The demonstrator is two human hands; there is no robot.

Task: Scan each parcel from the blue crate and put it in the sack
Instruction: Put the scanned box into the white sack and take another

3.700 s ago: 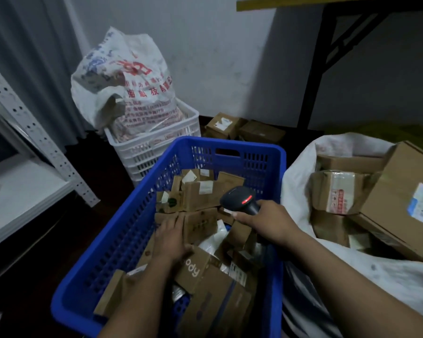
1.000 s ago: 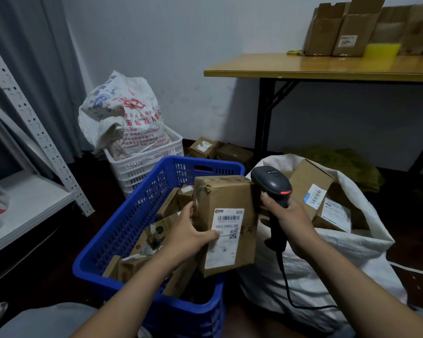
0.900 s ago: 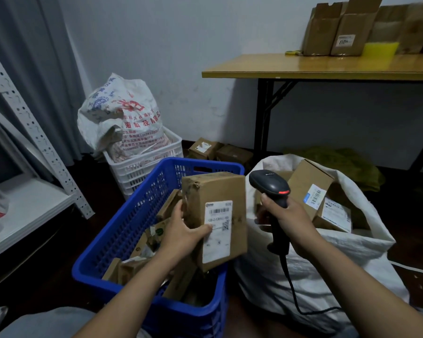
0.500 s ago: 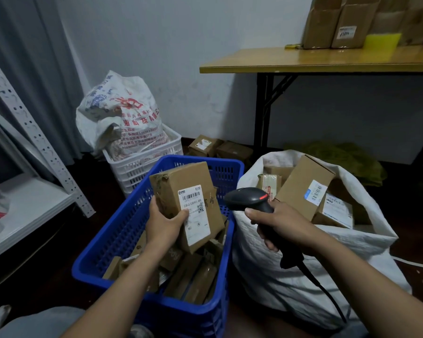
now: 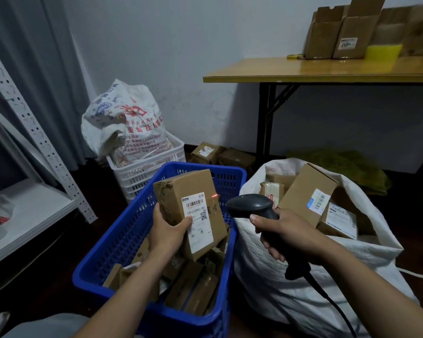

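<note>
- A bulging printed bag [image 5: 125, 123] sits in a white plastic crate [image 5: 144, 174] against the pale wall.
- A wooden table [image 5: 291, 69] on black folding legs carries a row of open cardboard boxes [image 5: 340, 32] and a yellow item [image 5: 382, 51].
- Two small cartons [image 5: 206, 152] lie on the dark floor at the foot of the wall, near the table leg.
- A green cloth [image 5: 352, 164] is heaped under the table.
- White perforated-steel shelving [image 5: 44, 142] stands at left before a grey curtain [image 5: 34, 57].

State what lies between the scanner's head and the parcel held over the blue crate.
Nothing solid. In the head view the gap between scanner and parcel is bare air, with the far wall of the blue crate behind it.
</note>
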